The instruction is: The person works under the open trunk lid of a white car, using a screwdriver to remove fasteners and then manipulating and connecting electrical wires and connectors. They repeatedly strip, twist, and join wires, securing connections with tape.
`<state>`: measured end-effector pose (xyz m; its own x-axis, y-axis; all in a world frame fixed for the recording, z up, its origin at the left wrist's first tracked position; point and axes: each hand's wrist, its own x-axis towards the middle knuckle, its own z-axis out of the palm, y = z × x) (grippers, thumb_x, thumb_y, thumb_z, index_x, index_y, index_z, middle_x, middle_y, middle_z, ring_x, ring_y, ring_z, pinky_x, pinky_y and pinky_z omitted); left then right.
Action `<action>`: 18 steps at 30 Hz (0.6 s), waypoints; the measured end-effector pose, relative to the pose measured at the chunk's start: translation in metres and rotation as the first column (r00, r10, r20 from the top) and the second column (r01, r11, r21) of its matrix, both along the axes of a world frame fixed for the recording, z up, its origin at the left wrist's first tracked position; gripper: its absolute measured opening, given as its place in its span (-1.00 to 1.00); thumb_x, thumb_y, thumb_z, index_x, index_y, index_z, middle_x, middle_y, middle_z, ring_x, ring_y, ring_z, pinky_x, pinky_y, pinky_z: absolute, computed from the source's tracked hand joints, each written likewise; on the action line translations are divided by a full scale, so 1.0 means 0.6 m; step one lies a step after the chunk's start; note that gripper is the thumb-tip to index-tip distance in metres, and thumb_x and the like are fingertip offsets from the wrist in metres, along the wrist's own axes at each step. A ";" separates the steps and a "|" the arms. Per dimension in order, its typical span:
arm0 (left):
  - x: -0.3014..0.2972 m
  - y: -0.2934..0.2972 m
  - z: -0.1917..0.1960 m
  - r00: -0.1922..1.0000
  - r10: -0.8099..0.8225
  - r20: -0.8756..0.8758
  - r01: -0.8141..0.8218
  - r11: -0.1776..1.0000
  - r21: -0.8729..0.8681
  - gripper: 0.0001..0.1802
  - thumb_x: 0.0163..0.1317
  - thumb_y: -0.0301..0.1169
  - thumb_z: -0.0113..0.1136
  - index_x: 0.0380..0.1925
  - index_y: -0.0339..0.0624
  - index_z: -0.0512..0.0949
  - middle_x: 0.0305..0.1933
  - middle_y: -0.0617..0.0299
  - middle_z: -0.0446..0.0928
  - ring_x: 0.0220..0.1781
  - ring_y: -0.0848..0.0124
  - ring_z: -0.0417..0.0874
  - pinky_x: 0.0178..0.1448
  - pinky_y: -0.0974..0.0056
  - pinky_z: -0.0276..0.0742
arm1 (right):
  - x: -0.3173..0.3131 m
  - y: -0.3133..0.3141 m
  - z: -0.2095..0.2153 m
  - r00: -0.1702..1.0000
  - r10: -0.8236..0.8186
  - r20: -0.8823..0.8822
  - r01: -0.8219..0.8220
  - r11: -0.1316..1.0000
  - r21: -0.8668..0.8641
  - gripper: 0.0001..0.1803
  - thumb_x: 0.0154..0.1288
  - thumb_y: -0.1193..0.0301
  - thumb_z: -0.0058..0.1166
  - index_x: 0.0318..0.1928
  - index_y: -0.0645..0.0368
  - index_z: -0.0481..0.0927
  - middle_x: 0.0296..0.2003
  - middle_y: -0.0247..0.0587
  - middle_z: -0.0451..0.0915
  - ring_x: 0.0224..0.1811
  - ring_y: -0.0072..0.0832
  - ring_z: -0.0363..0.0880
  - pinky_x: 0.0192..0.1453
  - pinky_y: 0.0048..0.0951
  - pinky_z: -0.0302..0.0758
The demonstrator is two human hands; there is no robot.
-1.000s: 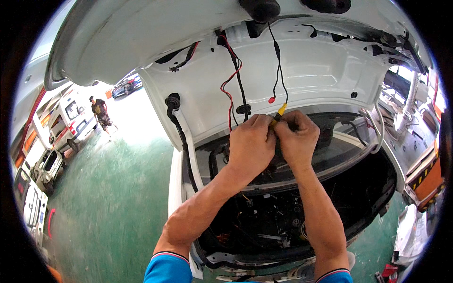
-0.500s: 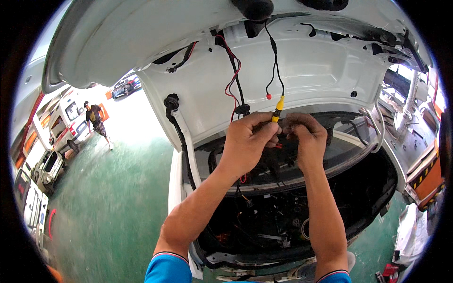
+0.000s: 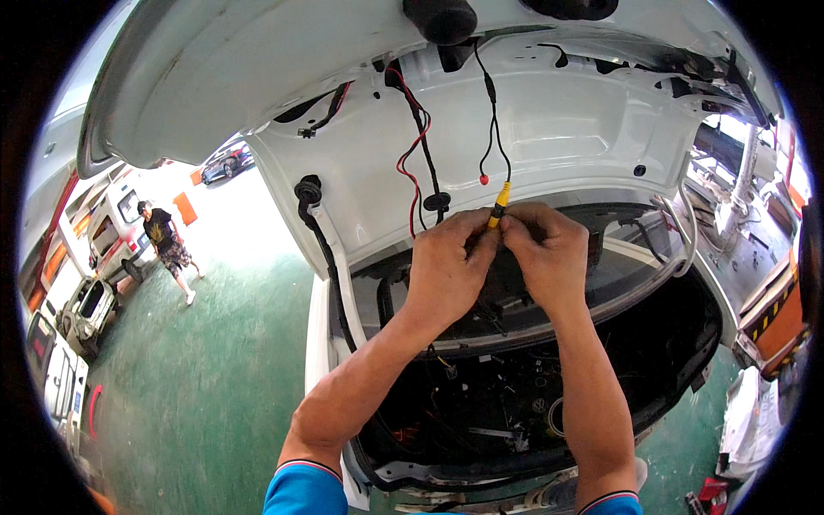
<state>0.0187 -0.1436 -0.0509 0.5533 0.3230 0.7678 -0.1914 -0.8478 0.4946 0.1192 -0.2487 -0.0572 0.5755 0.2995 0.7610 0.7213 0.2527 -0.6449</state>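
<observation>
A yellow-and-black cable connector (image 3: pixel 499 202) points upward between my two hands, at the end of a thin black cable (image 3: pixel 492 90) hanging from the raised white car lid. My left hand (image 3: pixel 448 264) pinches the lower part of it between thumb and forefinger. From the other side my right hand (image 3: pixel 549 257) closes its curled fingers on the same lower end; what lies beneath those fingertips is hidden. A second branch of the cable, tipped with a small red plug (image 3: pixel 484 180), dangles free just above. To the left a red-and-black wire pair (image 3: pixel 413 159) runs down behind my left hand.
The white lid (image 3: pixel 549 129) arches overhead. Below my hands are the rear glass (image 3: pixel 378 283) and a dark trunk opening (image 3: pixel 489 403) with loose small parts. A black wiring tube (image 3: pixel 326 249) runs down at the left. A person (image 3: pixel 166 240) walks on the green floor.
My right hand has moved in to the left and now grips by the connector's lower end. The connector has tilted slightly. The person at the left has come nearer.
</observation>
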 end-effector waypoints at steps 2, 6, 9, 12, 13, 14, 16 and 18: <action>-0.001 -0.003 0.003 1.000 0.016 0.010 -0.017 0.999 0.042 -0.75 0.24 -0.49 0.20 -0.09 -0.32 0.64 -0.35 -0.02 0.65 -0.38 0.25 0.70 -0.25 0.25 0.56 | 0.002 0.005 0.000 0.995 -0.073 0.063 0.072 0.997 0.012 -0.87 0.13 0.48 0.24 -0.31 0.28 0.70 -0.45 -0.05 0.69 -0.42 -0.36 0.71 -0.29 -0.40 0.58; 0.006 -0.002 0.010 0.983 0.183 0.004 -0.179 0.959 0.221 -0.75 0.15 -0.48 0.20 -0.16 -0.33 0.64 -0.35 -0.12 0.63 -0.32 -0.01 0.69 -0.22 0.17 0.57 | 0.004 0.023 0.000 0.967 -0.199 0.162 0.189 0.979 0.075 -0.88 0.04 0.47 0.24 -0.39 0.26 0.65 -0.47 -0.02 0.67 -0.43 -0.18 0.70 -0.31 -0.34 0.58; 0.005 0.000 0.012 0.977 0.211 -0.045 -0.198 0.960 0.196 -0.75 0.13 -0.48 0.20 -0.19 -0.33 0.64 -0.36 -0.13 0.63 -0.31 -0.05 0.69 -0.22 0.14 0.58 | 0.005 0.032 -0.003 0.971 -0.196 0.137 0.182 0.978 0.104 -0.89 0.05 0.49 0.23 -0.40 0.27 0.64 -0.48 -0.04 0.67 -0.45 -0.24 0.70 -0.31 -0.36 0.57; 0.002 0.010 0.011 0.992 0.070 -0.104 -0.067 0.997 0.030 -0.76 0.19 -0.47 0.23 -0.17 -0.36 0.63 -0.36 -0.08 0.66 -0.36 0.08 0.73 -0.24 0.15 0.60 | 0.009 0.038 -0.014 0.997 -0.080 -0.001 0.079 0.989 0.125 -0.90 0.09 0.50 0.22 -0.40 0.30 0.64 -0.50 -0.12 0.68 -0.47 -0.43 0.66 -0.31 -0.42 0.56; 0.001 0.013 0.010 0.990 0.024 -0.136 -0.029 0.999 -0.036 -0.76 0.22 -0.46 0.24 -0.16 -0.39 0.63 -0.33 -0.08 0.67 -0.37 0.10 0.73 -0.24 0.15 0.62 | 0.010 0.040 -0.018 0.998 -0.023 -0.064 0.031 0.990 0.138 -0.91 0.11 0.51 0.21 -0.40 0.31 0.63 -0.50 -0.16 0.68 -0.47 -0.50 0.65 -0.31 -0.45 0.55; 0.003 0.014 0.010 0.986 -0.028 -0.165 0.010 0.995 -0.104 -0.75 0.25 -0.45 0.25 -0.14 -0.41 0.63 -0.30 -0.08 0.69 -0.38 0.11 0.73 -0.25 0.16 0.64 | 0.013 0.043 -0.023 0.992 0.039 -0.119 -0.020 0.986 0.163 -0.91 0.12 0.51 0.21 -0.40 0.32 0.63 -0.51 -0.19 0.68 -0.46 -0.55 0.62 -0.30 -0.47 0.55; -0.001 0.005 0.012 0.970 -0.200 -0.139 0.139 0.924 -0.357 -0.76 0.34 -0.44 0.20 -0.13 -0.44 0.62 -0.29 0.01 0.69 -0.36 0.28 0.74 -0.23 0.26 0.68 | 0.020 0.047 -0.031 0.960 0.167 -0.223 -0.117 0.968 0.222 -0.90 0.15 0.52 0.21 -0.38 0.33 0.63 -0.51 -0.26 0.67 -0.43 -0.65 0.57 -0.29 -0.51 0.53; -0.004 0.007 0.009 0.944 -0.316 -0.090 0.232 0.834 -0.501 -0.74 0.41 -0.42 0.17 -0.10 -0.46 0.62 -0.29 0.07 0.70 -0.33 0.39 0.74 -0.20 0.33 0.70 | 0.022 0.048 -0.034 0.965 0.166 -0.204 -0.126 0.973 0.195 -0.89 0.17 0.51 0.20 -0.36 0.34 0.64 -0.48 -0.28 0.68 -0.42 -0.67 0.56 -0.28 -0.53 0.53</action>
